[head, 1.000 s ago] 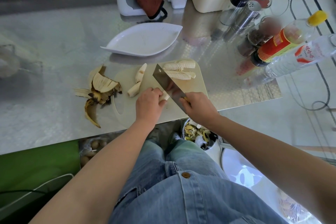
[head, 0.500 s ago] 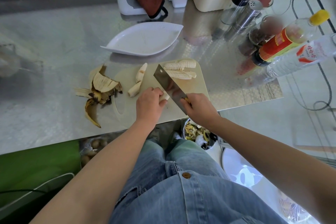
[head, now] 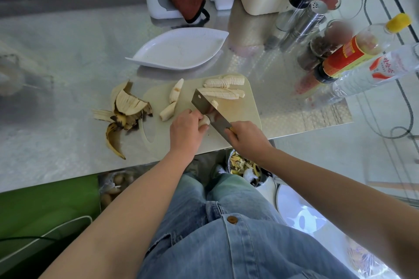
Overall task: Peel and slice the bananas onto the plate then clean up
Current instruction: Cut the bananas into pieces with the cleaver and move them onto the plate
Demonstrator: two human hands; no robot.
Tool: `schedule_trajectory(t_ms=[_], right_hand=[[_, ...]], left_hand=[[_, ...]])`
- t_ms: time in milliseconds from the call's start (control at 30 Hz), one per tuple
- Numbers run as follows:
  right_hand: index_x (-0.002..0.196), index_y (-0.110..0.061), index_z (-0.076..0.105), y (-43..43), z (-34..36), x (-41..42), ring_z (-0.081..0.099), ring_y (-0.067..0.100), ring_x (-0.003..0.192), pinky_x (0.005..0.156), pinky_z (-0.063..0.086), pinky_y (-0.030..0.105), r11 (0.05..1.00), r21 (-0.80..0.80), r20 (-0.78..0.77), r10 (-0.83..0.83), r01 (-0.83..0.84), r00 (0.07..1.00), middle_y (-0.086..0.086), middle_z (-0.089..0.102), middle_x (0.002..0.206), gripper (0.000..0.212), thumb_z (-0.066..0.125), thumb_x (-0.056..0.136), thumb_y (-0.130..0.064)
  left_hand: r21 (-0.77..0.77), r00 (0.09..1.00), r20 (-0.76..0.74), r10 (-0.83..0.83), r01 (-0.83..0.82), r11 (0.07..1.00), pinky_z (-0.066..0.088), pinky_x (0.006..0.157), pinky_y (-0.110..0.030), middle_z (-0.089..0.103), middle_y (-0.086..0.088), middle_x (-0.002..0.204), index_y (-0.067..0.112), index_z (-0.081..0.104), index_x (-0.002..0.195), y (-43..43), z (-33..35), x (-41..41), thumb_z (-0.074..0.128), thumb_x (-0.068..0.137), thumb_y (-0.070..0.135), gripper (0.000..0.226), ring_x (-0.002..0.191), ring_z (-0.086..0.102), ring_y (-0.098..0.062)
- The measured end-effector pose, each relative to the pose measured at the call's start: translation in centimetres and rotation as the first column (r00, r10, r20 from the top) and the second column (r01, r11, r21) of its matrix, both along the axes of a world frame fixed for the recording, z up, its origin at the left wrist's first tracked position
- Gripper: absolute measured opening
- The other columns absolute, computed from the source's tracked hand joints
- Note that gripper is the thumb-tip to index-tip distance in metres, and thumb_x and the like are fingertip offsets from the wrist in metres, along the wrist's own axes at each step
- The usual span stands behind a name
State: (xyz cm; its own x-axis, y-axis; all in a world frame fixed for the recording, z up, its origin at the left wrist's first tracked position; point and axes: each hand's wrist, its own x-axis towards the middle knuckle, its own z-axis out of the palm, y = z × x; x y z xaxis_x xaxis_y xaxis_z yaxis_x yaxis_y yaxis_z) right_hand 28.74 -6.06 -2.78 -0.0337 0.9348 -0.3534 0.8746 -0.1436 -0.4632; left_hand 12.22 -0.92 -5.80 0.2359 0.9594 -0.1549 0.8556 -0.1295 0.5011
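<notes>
Steel cleaver (head: pixel 209 112) is cutting, gripped in my right hand (head: pixel 246 140); my left hand (head: pixel 184 130) is pinching the banana stub (head: pixel 205 120) on the board (head: pixel 240 108). Two sliced rows (head: pixel 223 88) are lying there, two whole pieces (head: pixel 175 93) waiting, the plate (head: pixel 179 52) holding nothing, the peels (head: pixel 125 111) uncleared.

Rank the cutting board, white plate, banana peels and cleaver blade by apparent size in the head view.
1. cutting board
2. white plate, nearly as big; it lies farther off, so this order is unsure
3. banana peels
4. cleaver blade

Glossy steel table (head: pixel 68 56), matt plastic cutting board (head: pixel 244 111), shiny metal cleaver (head: pixel 210 113).
</notes>
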Motion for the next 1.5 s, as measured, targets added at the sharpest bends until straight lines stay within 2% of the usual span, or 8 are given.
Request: schedule_trajectory(t_ms=[267,433,600,833,1000,1133,1433,1500], right_hand=[[0.065,-0.008,0.044,0.4,0.7,0.2,0.044,0.028,0.055,0.052,0.032,0.035,0.996,0.082,-0.058,-0.023,0.028,0.998,0.005,0.044,0.058,0.033,0.046,0.095,-0.02],[0.071,-0.004,0.052,0.8,0.9,0.2,0.046,0.027,0.057,0.052,0.033,0.032,0.994,0.105,-0.059,0.005,0.001,0.998,0.005,0.048,0.061,0.03,0.045,0.095,-0.021],[0.069,-0.004,0.05,0.8,0.8,0.1,0.046,0.028,0.056,0.052,0.034,0.033,0.996,0.093,-0.054,0.004,0.001,0.999,0.007,0.048,0.061,0.031,0.045,0.094,-0.021],[0.067,-0.012,0.041,0.3,0.1,0.0,0.041,0.022,0.056,0.046,0.022,0.026,1.0,0.025,-0.011,0.017,-0.016,1.0,0.004,0.044,0.062,0.032,0.044,0.097,-0.023],[0.066,-0.01,0.041,0.1,0.1,0.0,0.041,0.025,0.055,0.049,0.024,0.03,1.0,0.03,-0.027,0.005,-0.005,1.0,0.003,0.041,0.058,0.034,0.045,0.097,-0.023],[0.063,-0.008,0.041,0.5,0.6,0.1,0.043,0.027,0.054,0.052,0.03,0.033,0.997,0.078,-0.06,-0.018,0.023,0.998,0.004,0.042,0.056,0.036,0.046,0.096,-0.021],[0.058,-0.019,0.032,0.9,1.0,-0.2,0.038,0.021,0.052,0.053,0.026,0.03,0.998,0.069,-0.059,0.003,0.001,0.998,-0.005,0.035,0.053,0.04,0.046,0.096,-0.021],[0.06,-0.016,0.036,0.9,0.9,-0.1,0.038,0.02,0.052,0.05,0.024,0.03,0.998,0.057,-0.05,0.0,0.003,0.999,-0.004,0.035,0.054,0.038,0.045,0.096,-0.021]], left_hand=[[0.062,1.0,0.022,-0.005,0.003,0.998,0.045,0.069,-0.032,0.058,-0.005,0.091,0.013,0.066,0.099,-0.8,0.0,-1.1,0.08,0.073,0.041,0.04,0.079,0.054,-0.021],[0.073,0.998,-0.042,-0.037,0.04,0.997,0.046,0.07,-0.035,0.058,-0.006,0.088,0.01,0.065,0.092,-1.1,0.2,-1.7,0.076,0.078,0.035,0.03,0.083,0.054,-0.024],[0.05,0.999,-0.038,-0.036,0.038,0.998,0.041,0.068,-0.034,0.059,-0.007,0.085,0.009,0.066,0.089,-1.0,0.3,-1.5,0.075,0.079,0.033,0.028,0.081,0.054,-0.025],[0.034,0.999,-0.033,-0.038,0.039,0.999,0.04,0.068,-0.032,0.06,-0.007,0.087,0.009,0.067,0.093,-0.9,0.3,-1.5,0.075,0.08,0.033,0.028,0.083,0.054,-0.024],[0.036,0.998,-0.043,-0.041,0.042,0.998,0.036,0.063,-0.029,0.059,-0.006,0.086,0.01,0.067,0.092,-0.9,0.4,-1.5,0.075,0.08,0.033,0.028,0.08,0.054,-0.023],[0.035,0.999,-0.043,-0.033,0.035,0.999,0.04,0.064,-0.032,0.06,-0.006,0.086,0.01,0.068,0.092,-0.8,0.4,-1.4,0.075,0.08,0.034,0.028,0.082,0.055,-0.025],[0.026,0.998,-0.05,-0.028,0.029,0.999,0.042,0.067,-0.034,0.06,-0.007,0.088,0.01,0.068,0.094,-0.8,0.5,-1.3,0.074,0.081,0.036,0.029,0.085,0.055,-0.025],[0.024,0.999,-0.048,-0.026,0.027,0.999,0.042,0.066,-0.034,0.06,-0.007,0.087,0.01,0.068,0.094,-0.7,0.5,-1.3,0.073,0.081,0.035,0.029,0.085,0.055,-0.025]])
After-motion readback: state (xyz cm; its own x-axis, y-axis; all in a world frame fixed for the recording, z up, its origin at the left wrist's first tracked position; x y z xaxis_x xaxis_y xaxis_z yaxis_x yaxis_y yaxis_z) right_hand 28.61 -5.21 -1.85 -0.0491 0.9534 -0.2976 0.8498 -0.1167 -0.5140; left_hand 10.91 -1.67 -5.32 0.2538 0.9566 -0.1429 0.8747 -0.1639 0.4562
